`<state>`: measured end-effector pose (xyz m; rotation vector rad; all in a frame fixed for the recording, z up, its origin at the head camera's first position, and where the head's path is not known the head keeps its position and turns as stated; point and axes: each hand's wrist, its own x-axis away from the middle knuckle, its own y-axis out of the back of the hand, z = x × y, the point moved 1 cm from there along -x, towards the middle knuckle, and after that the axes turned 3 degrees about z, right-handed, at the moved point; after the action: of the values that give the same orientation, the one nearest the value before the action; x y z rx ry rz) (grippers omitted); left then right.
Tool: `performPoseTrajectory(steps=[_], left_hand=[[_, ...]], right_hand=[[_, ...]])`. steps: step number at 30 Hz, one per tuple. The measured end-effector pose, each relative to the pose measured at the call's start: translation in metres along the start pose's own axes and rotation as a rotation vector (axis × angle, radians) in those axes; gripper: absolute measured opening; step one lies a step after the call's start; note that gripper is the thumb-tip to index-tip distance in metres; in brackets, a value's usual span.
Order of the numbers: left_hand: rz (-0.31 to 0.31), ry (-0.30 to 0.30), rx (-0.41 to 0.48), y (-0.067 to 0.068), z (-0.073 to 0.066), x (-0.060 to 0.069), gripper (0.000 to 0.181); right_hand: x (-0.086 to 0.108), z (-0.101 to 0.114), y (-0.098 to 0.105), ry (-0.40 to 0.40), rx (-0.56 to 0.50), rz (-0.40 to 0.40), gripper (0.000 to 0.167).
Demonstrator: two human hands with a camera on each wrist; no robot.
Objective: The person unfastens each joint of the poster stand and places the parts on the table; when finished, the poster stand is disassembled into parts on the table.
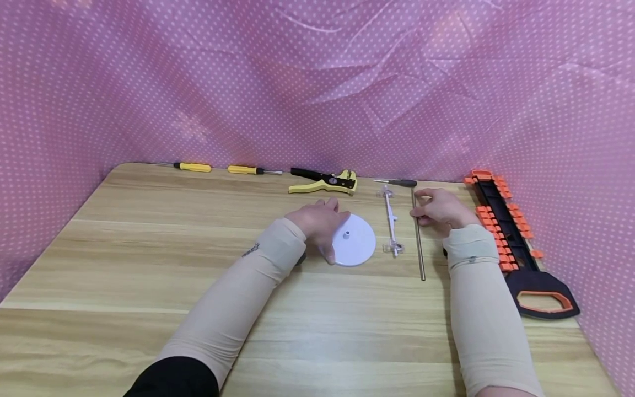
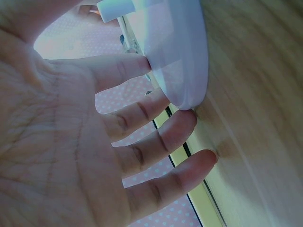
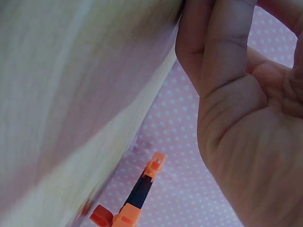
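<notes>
My left hand [image 1: 317, 220] touches the left part of a round white disc [image 1: 359, 248], which has a short peg at its centre. In the left wrist view its fingers [image 2: 175, 130] are fairly straight, with tips at the disc's rim and on the wood; the thumb's contact is hidden there. A thin metal rod [image 1: 420, 253] lies lengthwise on the table, and my right hand [image 1: 441, 208] pinches its upper part. That rod is out of sight in the right wrist view, where bent fingers [image 3: 227, 42] show. Between disc and rod lies a white stick [image 1: 389, 212] with clear plastic end pieces.
Wire strippers [image 1: 327, 181] with yellow and black handles lie behind the disc. Two yellow-handled screwdrivers [image 1: 195, 167] are at the back left, a dark-handled one [image 1: 404, 182] behind the rod. A black-and-orange handled rack [image 1: 511, 220] stands right. Pink dotted cloth [image 1: 347, 82] surrounds the table.
</notes>
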<state>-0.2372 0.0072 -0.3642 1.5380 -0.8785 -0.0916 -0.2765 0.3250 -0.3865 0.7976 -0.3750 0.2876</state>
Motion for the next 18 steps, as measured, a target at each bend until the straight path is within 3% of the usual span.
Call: performPoseTrajectory(steps=[18], left_hand=[[0.003, -0.003, 0.021, 0.0001, 0.0012, 0.0, 0.123]], right_hand=[[0.0001, 0.0021, 0.0012, 0.001, 0.038, 0.003, 0.08]])
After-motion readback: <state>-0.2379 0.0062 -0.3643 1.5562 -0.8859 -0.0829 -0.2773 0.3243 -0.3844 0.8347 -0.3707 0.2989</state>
